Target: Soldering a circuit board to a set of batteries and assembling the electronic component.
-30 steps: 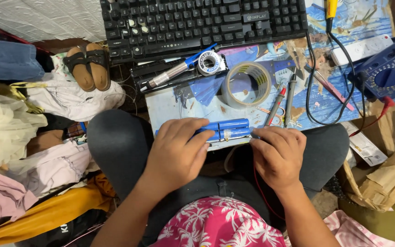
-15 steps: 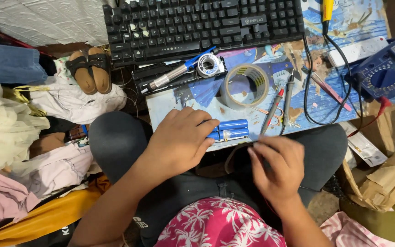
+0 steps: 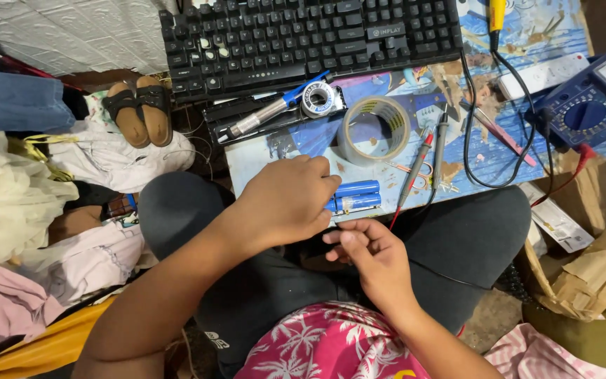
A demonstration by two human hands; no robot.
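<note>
Blue cylindrical cells under the left hand, at the near edge of the surface.

Blue battery cells [image 3: 354,196], two side by side, lie with their long axis running left to right along the front edge of the painted surface [image 3: 303,144]; the left hand [image 3: 285,200] covers their left ends with fingers curled over them, gripping or pinning them (which of the two I cannot tell), so it is plainly the nearer hand. The right hand [image 3: 369,253] hovers just below and toward the body, fingers loosely bent with thumb and forefinger close together as if pinching something thin, though nothing can be made out between them. A red probe [image 3: 415,167] and a black probe [image 3: 440,144] lie just right of the cells, pointing away from the body, with a tape roll [image 3: 374,130] beyond.
</note>
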